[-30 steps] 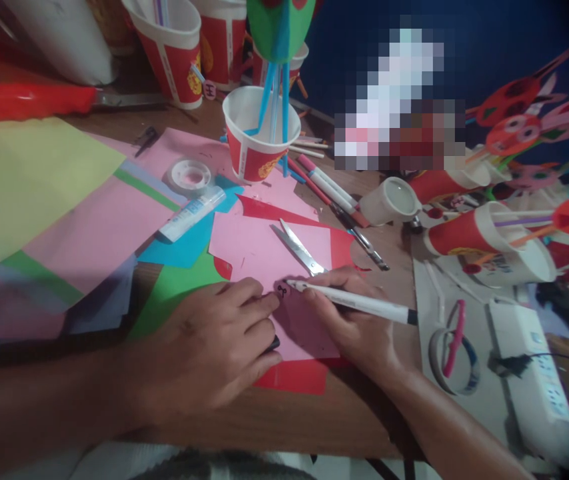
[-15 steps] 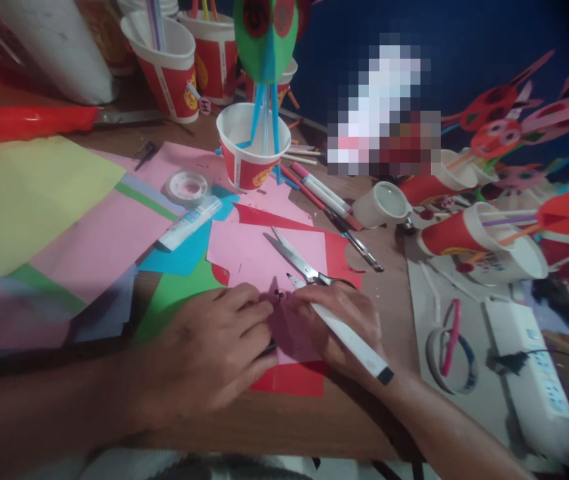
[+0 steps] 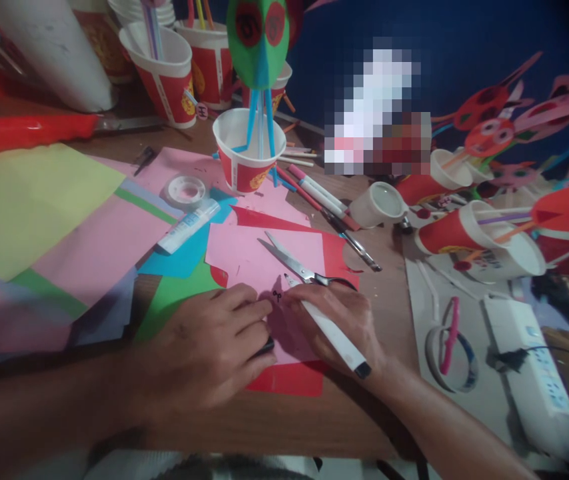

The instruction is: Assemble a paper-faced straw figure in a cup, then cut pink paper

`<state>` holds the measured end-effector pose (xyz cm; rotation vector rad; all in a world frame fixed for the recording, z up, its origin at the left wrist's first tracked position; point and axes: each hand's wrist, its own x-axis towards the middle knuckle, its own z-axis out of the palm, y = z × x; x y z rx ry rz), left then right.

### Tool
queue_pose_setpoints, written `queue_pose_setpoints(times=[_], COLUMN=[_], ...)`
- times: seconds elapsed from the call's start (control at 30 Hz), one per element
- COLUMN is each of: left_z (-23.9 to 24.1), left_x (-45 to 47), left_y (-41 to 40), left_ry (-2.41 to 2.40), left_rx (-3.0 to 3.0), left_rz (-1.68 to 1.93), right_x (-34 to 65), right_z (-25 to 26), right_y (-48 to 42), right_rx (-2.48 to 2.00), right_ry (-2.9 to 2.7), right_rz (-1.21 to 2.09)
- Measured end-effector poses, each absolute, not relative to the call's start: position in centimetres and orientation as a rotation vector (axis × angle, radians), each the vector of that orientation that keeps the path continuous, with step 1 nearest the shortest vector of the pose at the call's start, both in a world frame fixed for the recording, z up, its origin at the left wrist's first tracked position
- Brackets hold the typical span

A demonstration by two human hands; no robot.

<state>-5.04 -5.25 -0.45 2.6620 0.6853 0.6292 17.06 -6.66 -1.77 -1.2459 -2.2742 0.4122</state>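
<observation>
My left hand (image 3: 209,350) rests with curled fingers on a pink paper sheet (image 3: 264,257), its fingertips pinching a small pink paper piece (image 3: 277,295) marked in black, and a small black object shows under the fingers. My right hand (image 3: 337,320) grips a white marker pen (image 3: 327,325) whose tip points up at that small piece, while its fingertips also touch the piece. Silver scissors (image 3: 294,261) lie on the pink sheet just beyond my right hand.
A paper cup (image 3: 249,150) with blue straws stands behind the sheet. A glue tube (image 3: 187,227), a tape roll (image 3: 186,191) and coloured papers (image 3: 39,200) lie left. Toppled cups (image 3: 469,233), paper crafts and a power strip (image 3: 529,360) crowd the right.
My right hand swung the marker from lying sideways to pointing up along the hand and moved its fingertips onto the small piece. The left hand stayed on the paper.
</observation>
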Motion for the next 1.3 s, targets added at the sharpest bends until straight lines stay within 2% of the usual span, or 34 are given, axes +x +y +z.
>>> queue_pose_setpoints(times=[0.3,0.53,0.8,1.3], left_z=[-0.3,-0.2,-0.6,-0.7], left_x=[-4.8,-5.0,-5.0,-5.1], left_y=[-5.2,-5.3,-5.4,-5.5], left_ry=[0.69,0.707,0.705,0.724], left_rx=[2.677,2.652,2.672,2.67], left_rz=[0.635,0.612,0.577,0.515], right_x=[16.4,16.3,15.6,15.5], right_z=[-0.7,0.6,0.1,0.0], right_y=[-6.2,-5.9,-6.0,-5.9], right_rx=[-1.22,-1.12,-1.306,-1.282], right_ry=[-2.153,-2.036,-1.944,-2.033], right_rz=[0.405,0.605,0.583,0.429])
